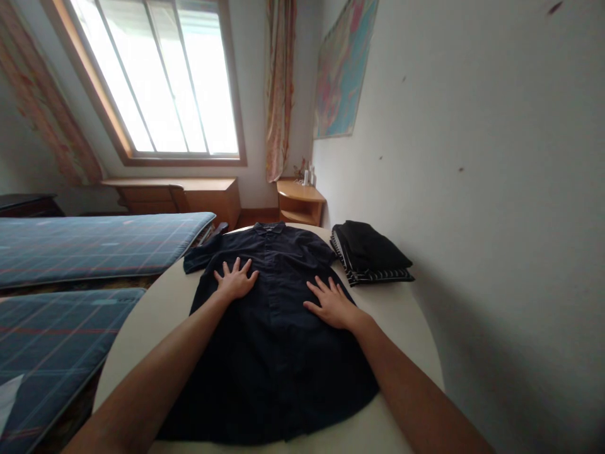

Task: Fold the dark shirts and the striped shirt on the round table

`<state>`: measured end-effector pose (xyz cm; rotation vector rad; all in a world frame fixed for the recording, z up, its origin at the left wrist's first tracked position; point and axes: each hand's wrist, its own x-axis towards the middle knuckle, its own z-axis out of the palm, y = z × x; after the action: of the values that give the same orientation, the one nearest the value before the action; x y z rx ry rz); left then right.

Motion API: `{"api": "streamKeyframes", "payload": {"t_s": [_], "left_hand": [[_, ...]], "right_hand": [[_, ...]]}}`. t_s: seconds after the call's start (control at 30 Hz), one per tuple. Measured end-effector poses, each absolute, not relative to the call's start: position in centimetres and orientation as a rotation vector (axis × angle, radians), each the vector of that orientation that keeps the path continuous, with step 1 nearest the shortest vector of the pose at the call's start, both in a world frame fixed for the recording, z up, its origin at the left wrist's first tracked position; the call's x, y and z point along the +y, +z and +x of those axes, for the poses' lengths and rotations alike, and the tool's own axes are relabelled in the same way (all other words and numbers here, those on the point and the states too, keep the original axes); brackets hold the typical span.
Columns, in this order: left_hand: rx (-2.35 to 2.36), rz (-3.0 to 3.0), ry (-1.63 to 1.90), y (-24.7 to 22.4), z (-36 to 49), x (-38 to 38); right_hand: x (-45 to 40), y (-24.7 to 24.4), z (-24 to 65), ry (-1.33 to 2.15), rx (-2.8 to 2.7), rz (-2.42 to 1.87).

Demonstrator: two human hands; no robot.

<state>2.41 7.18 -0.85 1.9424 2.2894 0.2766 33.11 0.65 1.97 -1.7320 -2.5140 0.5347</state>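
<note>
A dark navy short-sleeved shirt (274, 353) with a collar and a buttoned front is spread face up, its collar at the far side and its hem toward me. My left hand (235, 280) lies flat on the left chest of the shirt, fingers spread. On the right side of its front, my right hand (333, 304) also rests palm down with the fingers apart. Neither hand grips the cloth. Both forearms cover parts of the shirt's sides.
The shirt lies on a round cream table (137, 340). A stack of folded dark clothes (371, 252), some striped, sits at its right edge beside the wall. Plaid mattresses (99, 249) are on the left. Beyond stand a desk (217, 195) and a corner shelf (300, 192).
</note>
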Motion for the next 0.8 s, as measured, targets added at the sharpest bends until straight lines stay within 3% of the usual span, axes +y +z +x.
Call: {"api": "streamKeyframes", "payload": {"t_s": [0.33,0.63,0.8], "left_hand": [[2.133,2.145,0.267,-1.2,2.4,4.4],[2.632,1.991,0.306,0.0,-3.3,-0.7],[2.588,1.798,0.244,0.2,-6.0,-1.4]], "right_hand": [[3.2,1.2,34.4,0.473,-2.436,-1.785],[2.2,1.6,36.7,0.286,-2.436,-1.654],[1.7,3.7,37.9,0.162,-2.306,-1.892]]}}
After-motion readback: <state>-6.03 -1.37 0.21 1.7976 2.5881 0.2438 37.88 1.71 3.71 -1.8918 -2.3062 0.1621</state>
